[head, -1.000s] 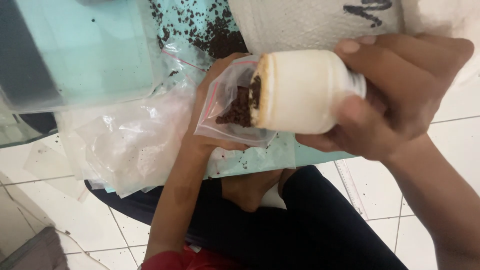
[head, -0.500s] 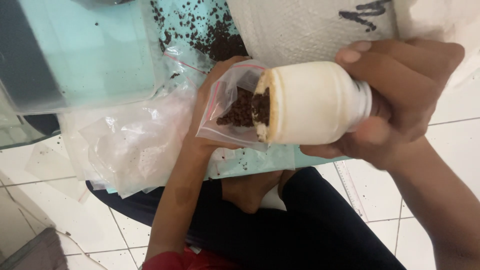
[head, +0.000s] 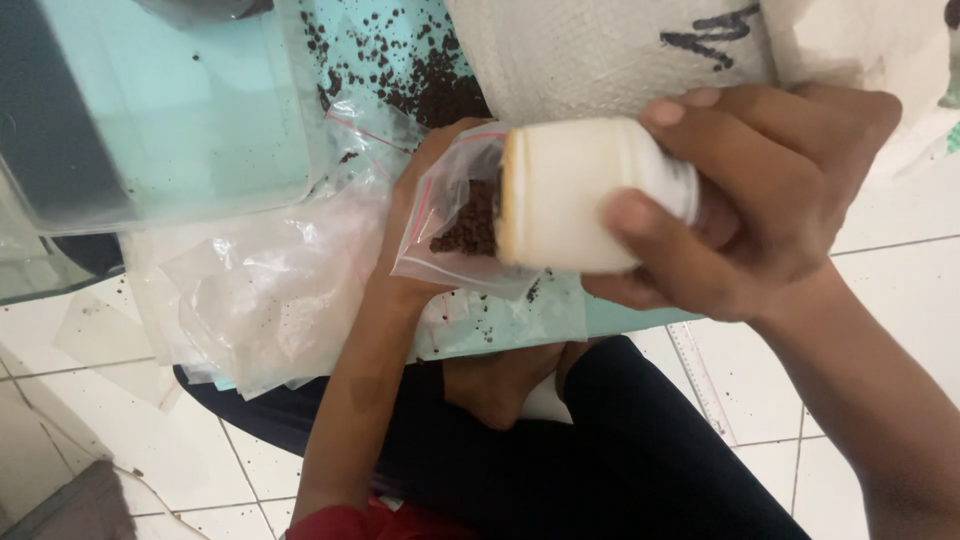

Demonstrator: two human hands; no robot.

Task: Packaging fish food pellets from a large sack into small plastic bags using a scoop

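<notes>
jar point(head: 585, 195): lay tipped, mouth inside the small bag point(head: 455, 225)
bag pile point(head: 260, 290): lay left of it
sack point(head: 610, 50): stood behind

White sack point(head: 600, 50) crowds above — plastic bags point(head: 270, 290) left

The cream-white cylindrical plastic jar point(head: 575, 195) is looking smooth with a dull satin sheen. The small clear plastic zip bag point(head: 455, 215) at its mouth is showing thin, glossy, crinkled film, with coarse dark brown crumbly granules point(head: 470, 228) lying inside. A heap of clear plastic bags point(head: 270, 290) is gleaming softly on the smooth pale turquoise mat point(head: 200, 110). The white woven sack point(head: 590, 50) is looking rough and matt; the white floor tiles point(head: 900, 240) are shining faintly.
</notes>
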